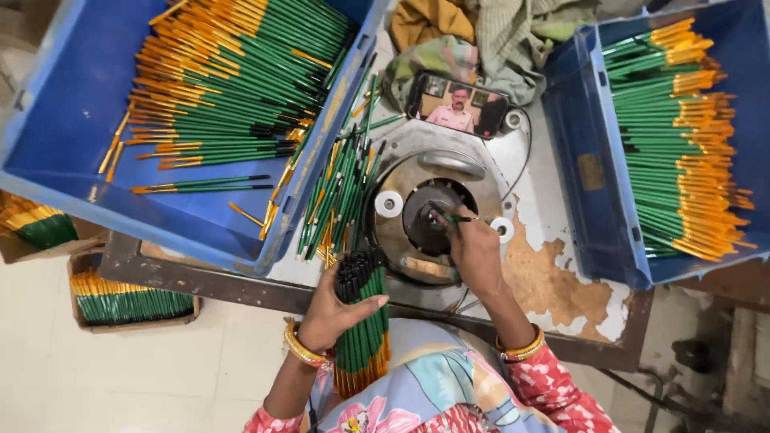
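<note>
My left hand (333,314) grips a thick bundle of green brushes (362,321) with black tips pointing away and yellow-orange ends toward me. My right hand (475,252) holds a single green brush (459,218) at the dark centre of a round metal machine (433,215) on the bench. A loose pile of the same brushes (341,192) lies on the bench just left of the machine.
A big blue crate (72,120) of brushes stands at upper left, another blue crate (589,168) at right. A phone (457,104) playing video leans on cloth behind the machine. Cardboard boxes (128,305) of brushes sit on the floor at left. The bench top (561,289) is chipped.
</note>
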